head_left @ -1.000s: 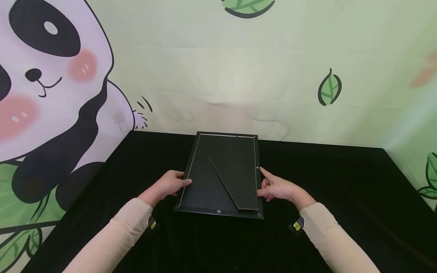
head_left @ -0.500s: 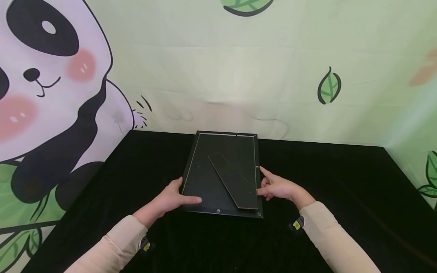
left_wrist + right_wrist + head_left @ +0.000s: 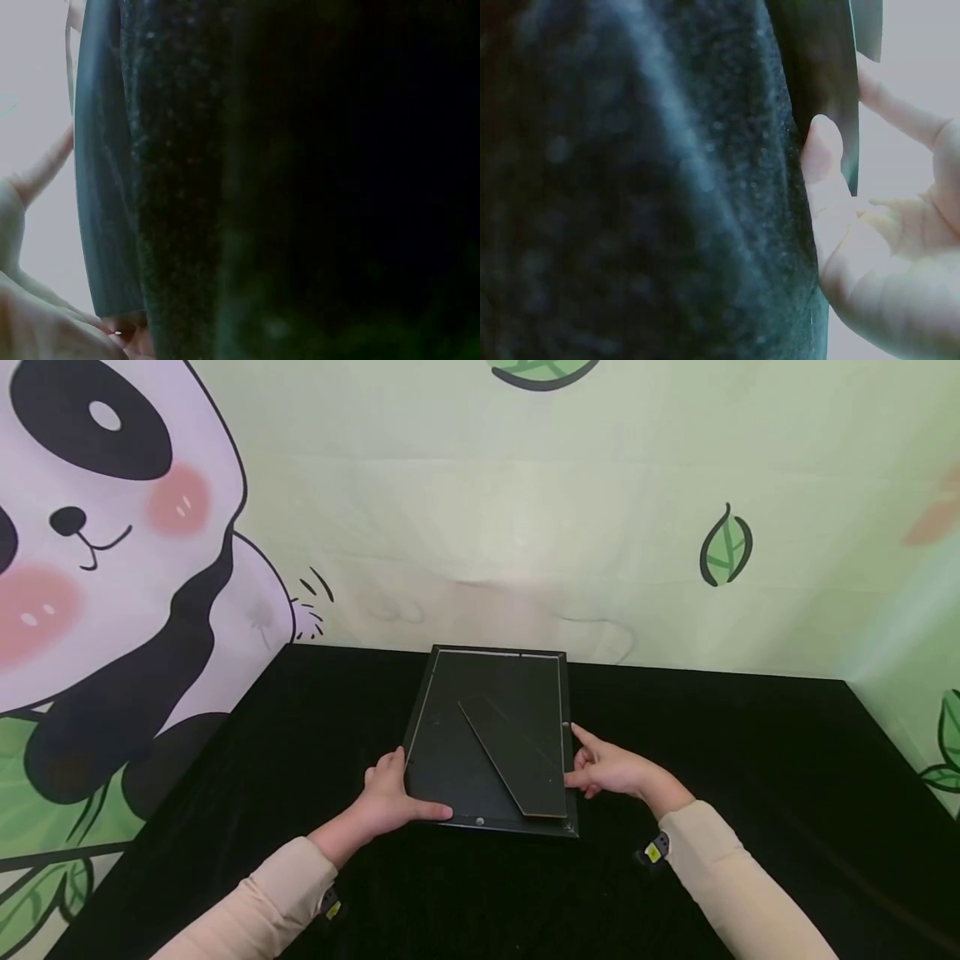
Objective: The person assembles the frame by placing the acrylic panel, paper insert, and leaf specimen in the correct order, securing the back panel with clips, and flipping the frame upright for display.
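Note:
In the head view a black picture frame [image 3: 442,752] lies back side up, its tapered easel leg [image 3: 517,760] flat against the backing board. My left hand [image 3: 382,802] holds the near left corner, thumb laid along the near edge and fingers at the left side. A small round metal fastener [image 3: 480,821] sits just right of that thumb. On the right edge, my right hand [image 3: 615,768] has its index fingertip at another fastener [image 3: 566,724] and its thumb on the rim lower down. The right wrist view shows a finger [image 3: 821,154] against the frame's side.
A black cloth [image 3: 712,760] covers the table. Behind it hangs a pale green backdrop [image 3: 637,527] printed with a panda [image 3: 112,568] and leaves. Dark blur fills most of both wrist views.
My left hand has slid toward the near corner, its thumb moving from the left rim to the near edge beside the fastener. The right hand and the frame have stayed put.

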{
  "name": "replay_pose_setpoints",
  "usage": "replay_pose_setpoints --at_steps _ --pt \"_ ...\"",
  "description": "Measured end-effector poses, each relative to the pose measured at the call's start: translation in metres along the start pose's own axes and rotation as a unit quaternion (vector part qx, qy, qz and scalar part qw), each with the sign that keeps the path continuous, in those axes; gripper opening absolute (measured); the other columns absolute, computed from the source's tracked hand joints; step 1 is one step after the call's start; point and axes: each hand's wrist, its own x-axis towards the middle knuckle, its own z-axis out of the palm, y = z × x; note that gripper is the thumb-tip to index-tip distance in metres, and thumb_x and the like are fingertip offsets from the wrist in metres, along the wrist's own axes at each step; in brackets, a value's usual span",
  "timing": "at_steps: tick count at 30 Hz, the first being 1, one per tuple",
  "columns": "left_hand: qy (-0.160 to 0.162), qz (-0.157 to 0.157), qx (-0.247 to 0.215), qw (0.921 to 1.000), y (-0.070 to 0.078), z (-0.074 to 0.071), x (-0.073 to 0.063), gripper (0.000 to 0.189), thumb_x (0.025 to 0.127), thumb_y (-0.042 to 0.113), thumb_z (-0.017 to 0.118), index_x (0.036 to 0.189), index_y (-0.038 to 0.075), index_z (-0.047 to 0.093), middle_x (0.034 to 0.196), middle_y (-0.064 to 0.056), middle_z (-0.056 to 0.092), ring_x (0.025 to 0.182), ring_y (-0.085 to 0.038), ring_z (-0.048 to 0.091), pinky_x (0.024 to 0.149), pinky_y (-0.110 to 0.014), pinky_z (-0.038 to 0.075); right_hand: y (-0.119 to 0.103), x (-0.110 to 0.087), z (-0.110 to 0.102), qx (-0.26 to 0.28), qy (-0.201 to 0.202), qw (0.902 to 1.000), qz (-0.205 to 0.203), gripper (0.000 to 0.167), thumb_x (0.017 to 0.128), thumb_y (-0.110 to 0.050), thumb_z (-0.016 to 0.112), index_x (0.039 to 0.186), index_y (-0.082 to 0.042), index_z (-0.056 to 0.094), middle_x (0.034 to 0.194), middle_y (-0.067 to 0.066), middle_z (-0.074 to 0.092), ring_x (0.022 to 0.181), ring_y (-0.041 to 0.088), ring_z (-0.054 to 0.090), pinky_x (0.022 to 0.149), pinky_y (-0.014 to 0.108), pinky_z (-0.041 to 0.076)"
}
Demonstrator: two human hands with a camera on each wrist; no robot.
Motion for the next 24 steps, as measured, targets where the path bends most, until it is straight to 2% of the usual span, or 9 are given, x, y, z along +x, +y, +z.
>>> replay_pose_setpoints --at_steps 11,18,24 --pt "0.035 -0.022 -0.054 0.9977 0.004 0.005 0.003 0.113 0.064 0.035 0.089 0.146 -0.002 0.020 0.141 -0.024 0.030 0.121 -0.038 0.028 0.094 -0.051 0.037 -0.002 0.000 -0.001 0.010 0.002 0.9999 0.008 0.097 0.090 -0.016 0.067 0.153 0.000 -0.005 0.089 0.008 0.051 0.083 0.021 0.056 0.079 0.035 0.051" --pt "0.049 -0.062 -0.047 0.9958 0.012 0.006 0.008 0.107 0.061 0.028 0.091 0.140 -0.001 0.024 0.132 -0.022 0.033 0.117 -0.037 0.029 0.090 -0.049 0.039 -0.002 -0.001 0.001 0.006 0.001 1.0000 0.002 0.097 0.090 -0.018 0.068 0.152 0.000 -0.005 0.087 0.008 0.050 0.081 0.021 0.055 0.079 0.034 0.051" --pt "0.043 -0.091 -0.030 0.9945 0.015 0.003 0.012 0.108 0.058 0.028 0.092 0.136 0.000 0.023 0.130 -0.021 0.031 0.115 -0.037 0.029 0.089 -0.048 0.040 -0.004 0.000 0.003 0.004 0.003 1.0000 0.005 0.097 0.089 -0.017 0.067 0.152 0.000 -0.005 0.086 0.007 0.049 0.080 0.021 0.054 0.079 0.034 0.051"
